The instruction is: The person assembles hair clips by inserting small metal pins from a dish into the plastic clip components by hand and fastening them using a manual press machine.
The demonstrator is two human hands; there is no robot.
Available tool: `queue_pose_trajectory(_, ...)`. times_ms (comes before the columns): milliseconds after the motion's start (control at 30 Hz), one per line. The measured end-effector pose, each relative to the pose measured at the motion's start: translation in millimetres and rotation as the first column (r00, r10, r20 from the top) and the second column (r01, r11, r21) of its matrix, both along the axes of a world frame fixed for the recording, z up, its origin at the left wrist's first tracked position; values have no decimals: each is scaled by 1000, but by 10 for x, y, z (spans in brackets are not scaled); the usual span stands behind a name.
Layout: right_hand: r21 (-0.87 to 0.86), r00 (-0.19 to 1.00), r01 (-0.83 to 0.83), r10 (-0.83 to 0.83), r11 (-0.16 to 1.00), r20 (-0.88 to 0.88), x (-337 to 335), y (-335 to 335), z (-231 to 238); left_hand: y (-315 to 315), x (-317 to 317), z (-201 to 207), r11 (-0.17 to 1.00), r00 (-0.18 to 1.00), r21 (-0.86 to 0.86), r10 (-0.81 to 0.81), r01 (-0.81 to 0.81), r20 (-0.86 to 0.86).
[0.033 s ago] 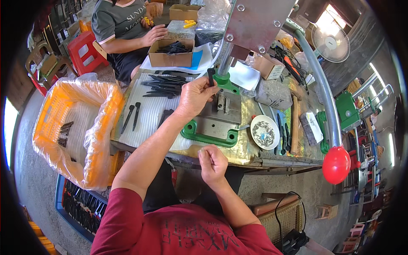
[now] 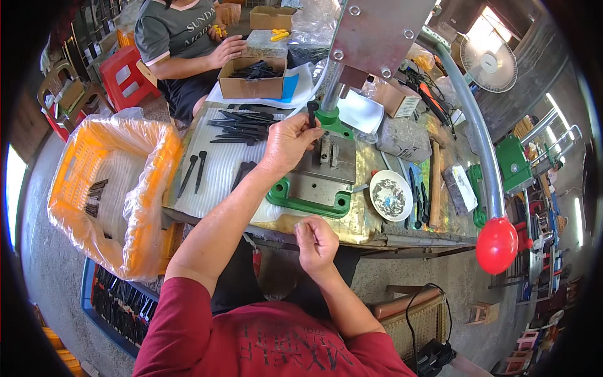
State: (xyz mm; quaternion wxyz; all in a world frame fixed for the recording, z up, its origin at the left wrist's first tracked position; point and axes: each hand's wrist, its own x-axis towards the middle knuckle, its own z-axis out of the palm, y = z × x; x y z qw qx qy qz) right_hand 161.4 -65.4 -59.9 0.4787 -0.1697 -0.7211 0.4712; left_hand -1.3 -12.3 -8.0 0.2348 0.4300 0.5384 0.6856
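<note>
**Head view: slim black bar-shaped piece [image 2: 312,114] upright beside grey steel block [image 2: 342,154]**

Left hand [image 2: 286,146]: fingers [image 2: 312,134] pinched on the piece; its visible long axis runs roughly twelve to six o'clock. From these fingers, the steel block lies just beside, toward four o'clock. Left hand is nearer. Right hand [image 2: 316,244]: well apart from the block, toward six o'clock; fingers curled narrow, any contents not visible.

The bare left hand [image 2: 290,141] pinches at upper centre, its bare forearm [image 2: 217,217] slanting from lower left; the bare right hand [image 2: 316,242] curls mid-frame.
</note>
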Motion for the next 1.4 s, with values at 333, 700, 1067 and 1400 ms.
queue_pose_trajectory(333, -113, 998, 15, -22, 993, -62, 165, 81, -18, 118, 2, 43, 990, 986, -80, 103, -114, -128)
queue_pose_trajectory(700, -142, 968, 32, -66, 989, -241, 417, 202, 202, 133, 15, 39, 979, 968, -93, 158, -179, -197)
queue_pose_trajectory(1067, 348, 784, 402, -122, 847, -609, 701, 582, 1537, 162, 21, 28, 979, 869, 41, 197, -200, -454)
queue_pose_trajectory(1400, 564, 914, 295, -55, 771, -402, 714, 448, 1816, 168, 77, 54, 975, 885, 57, 217, -213, -412)
